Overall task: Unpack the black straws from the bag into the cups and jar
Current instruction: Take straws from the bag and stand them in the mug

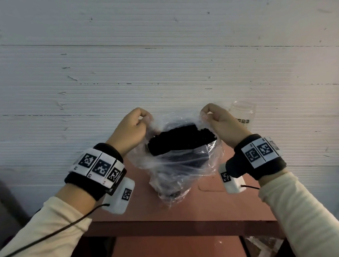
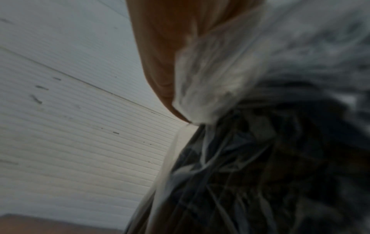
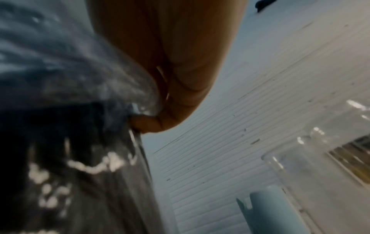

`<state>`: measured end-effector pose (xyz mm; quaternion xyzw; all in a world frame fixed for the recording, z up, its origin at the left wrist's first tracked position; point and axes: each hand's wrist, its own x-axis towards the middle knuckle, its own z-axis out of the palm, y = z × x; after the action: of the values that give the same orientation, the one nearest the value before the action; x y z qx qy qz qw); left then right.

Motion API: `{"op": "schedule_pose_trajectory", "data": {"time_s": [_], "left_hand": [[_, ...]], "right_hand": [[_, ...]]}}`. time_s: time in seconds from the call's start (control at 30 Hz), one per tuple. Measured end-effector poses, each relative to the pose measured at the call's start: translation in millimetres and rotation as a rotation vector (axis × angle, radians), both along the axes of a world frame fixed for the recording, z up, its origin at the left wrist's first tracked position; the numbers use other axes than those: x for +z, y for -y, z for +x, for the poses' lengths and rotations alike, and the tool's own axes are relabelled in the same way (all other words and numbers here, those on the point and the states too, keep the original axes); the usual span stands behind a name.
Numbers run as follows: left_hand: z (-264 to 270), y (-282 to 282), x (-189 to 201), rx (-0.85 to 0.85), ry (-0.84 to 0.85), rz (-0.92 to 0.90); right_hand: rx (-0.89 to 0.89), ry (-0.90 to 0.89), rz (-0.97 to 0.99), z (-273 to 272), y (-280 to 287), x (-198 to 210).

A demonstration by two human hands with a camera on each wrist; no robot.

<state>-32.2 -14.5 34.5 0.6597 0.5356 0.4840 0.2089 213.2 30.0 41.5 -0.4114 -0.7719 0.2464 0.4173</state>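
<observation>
A clear plastic bag [image 1: 181,174] stands on the reddish table [image 1: 182,209], its mouth pulled wide. A thick bundle of black straws [image 1: 180,138] shows end-on inside it. My left hand [image 1: 133,129] pinches the left rim of the bag, and my right hand [image 1: 218,122] pinches the right rim. Up close, the left hand [image 2: 166,52] grips crumpled plastic [image 2: 210,79] over the dark straws [image 2: 270,158]. In the right wrist view the right hand [image 3: 176,71] holds the bag [image 3: 70,79] the same way. A clear glass jar [image 1: 243,112] stands just behind my right hand, and it appears again as the jar [image 3: 330,166] at the lower right.
A white ribbed wall [image 1: 158,57] rises right behind the table. The table's front edge [image 1: 183,227] lies close to me, with a lower reddish surface beneath. A pale blue cylinder [image 3: 274,212] stands beside the jar in the right wrist view.
</observation>
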Motion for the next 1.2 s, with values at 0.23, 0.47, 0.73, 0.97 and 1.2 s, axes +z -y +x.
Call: {"op": "schedule_pose_trajectory", "data": {"time_s": [0.23, 0.47, 0.73, 0.97, 1.2], "left_hand": [[2, 1, -3, -0.068, 0.257, -0.17], [-2, 0, -6, -0.136, 0.055, -0.109], [-2, -11, -1, -0.104, -0.012, -0.098], [2, -28, -9, -0.053, -0.014, -0.112], [-2, -26, -15, -0.099, 0.216, -0.283]], "right_hand": [[0.047, -0.063, -0.053, -6, -1, -6], [0.113, -0.061, -0.092, 0, 3, -4], [0.251, -0.016, -0.092, -8, -23, -3], [0.255, 0.101, -0.174, -17, -47, -11], [0.174, -0.054, -0.222, -12, -42, -20]]}}
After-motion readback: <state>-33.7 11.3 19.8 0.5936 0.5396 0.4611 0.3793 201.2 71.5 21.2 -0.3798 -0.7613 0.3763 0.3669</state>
